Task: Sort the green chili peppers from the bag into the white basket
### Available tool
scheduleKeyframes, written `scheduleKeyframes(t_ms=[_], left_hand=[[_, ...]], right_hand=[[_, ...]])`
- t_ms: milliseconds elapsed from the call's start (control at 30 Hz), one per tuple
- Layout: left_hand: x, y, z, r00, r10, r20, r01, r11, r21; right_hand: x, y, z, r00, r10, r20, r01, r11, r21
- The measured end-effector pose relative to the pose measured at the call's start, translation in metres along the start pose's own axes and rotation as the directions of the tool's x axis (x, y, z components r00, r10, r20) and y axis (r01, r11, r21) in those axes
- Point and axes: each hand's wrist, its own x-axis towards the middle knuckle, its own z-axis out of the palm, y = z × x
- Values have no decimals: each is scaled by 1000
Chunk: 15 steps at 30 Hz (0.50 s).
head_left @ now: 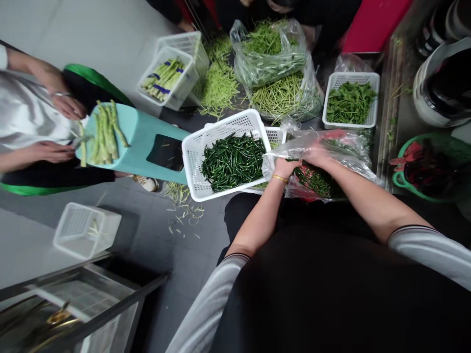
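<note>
Bag (353, 156) of clear plastic, sitting in front of the person just right of the white basket (193, 169), with its loose edge lapping over that basket's right side. There's thin dark green stuff (314, 182) in it, plus some pinkish-red patches I can't make out. Left hand (284, 168), the one with the yellow bracelet (279, 178), looks curled around the bag's edge. Right hand (317, 151) is blurry behind the plastic, so I can't tell if it's gripping anything.

The white basket's got a big pile of dark green chilies (235, 162). Left of that there's a turquoise stool (142, 125) with pale green stalks (106, 135) on it, and a co-worker in white has both hands (55, 152) by them. Far side: a basket of banded stalks (165, 81), a heap of green shreds (219, 88) and a big bag of greens (272, 68). Far right: leafy greens in another basket (376, 103), then a green tub (400, 179) nearer. Near left, one more basket (106, 230) is on the floor (187, 274).
</note>
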Motion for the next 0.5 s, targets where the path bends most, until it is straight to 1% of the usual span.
scheduleKeyframes(t_ms=[67, 100, 167, 233, 300, 367, 400, 433, 500], left_hand=[[0, -3, 7, 999, -30, 19, 30, 1000, -6], [-2, -3, 11, 998, -59, 37, 60, 998, -22], [-7, -1, 19, 993, -103, 59, 107, 992, -71], [-13, 3, 23, 994, -89, 64, 94, 993, -76], [-19, 11, 23, 996, -15, 88, 14, 1000, 15], [-25, 20, 18, 984, 101, 145, -118, 986, 117], [-28, 25, 16, 971, 160, 179, -187, 972, 144], [-31, 30, 13, 954, 214, 211, -248, 956, 154], [-40, 40, 7, 919, 292, 265, -339, 929, 151]], right_hand=[[-14, 9, -9, 997, 81, -6, -78, 981, 180], [-24, 12, -12, 994, 110, -5, -103, 952, 287], [-45, 17, -15, 989, 148, -21, -123, 885, 450], [-64, 18, -15, 986, 165, -31, -121, 829, 546], [-78, 17, -13, 985, 170, 9, -141, 786, 602], [-87, 16, -13, 984, 155, 84, -171, 712, 681], [-90, 15, -13, 984, 127, 121, -175, 647, 742], [-92, 15, -14, 986, 81, 142, -163, 561, 812], [-93, 15, -16, 994, -19, 112, -96, 375, 922]])
